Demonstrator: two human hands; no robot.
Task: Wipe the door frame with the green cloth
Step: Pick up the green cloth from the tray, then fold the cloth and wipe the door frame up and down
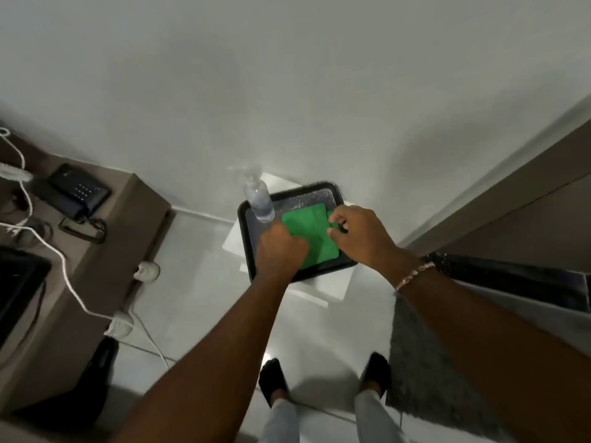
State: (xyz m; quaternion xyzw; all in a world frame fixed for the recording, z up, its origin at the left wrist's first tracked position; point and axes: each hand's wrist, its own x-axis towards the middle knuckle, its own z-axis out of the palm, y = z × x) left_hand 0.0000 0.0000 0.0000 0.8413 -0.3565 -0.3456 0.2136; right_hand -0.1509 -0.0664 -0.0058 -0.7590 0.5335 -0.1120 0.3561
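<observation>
A folded green cloth (311,230) lies flat in a black tray (315,193) on a small white stand. My left hand (281,251) rests on the cloth's near left corner with fingers curled over it. My right hand (358,233) pinches the cloth's right edge between thumb and fingers. A clear spray bottle (259,199) stands upright in the tray's far left corner, just beyond my left hand. The brown door frame (499,187) rises at the right, apart from both hands.
A brown desk (96,251) at the left carries a dark telephone (80,190) and white cables (64,266). The white stand (332,282) sits against the white wall. My feet (271,378) stand on pale floor tiles; a dark speckled threshold (431,362) lies at right.
</observation>
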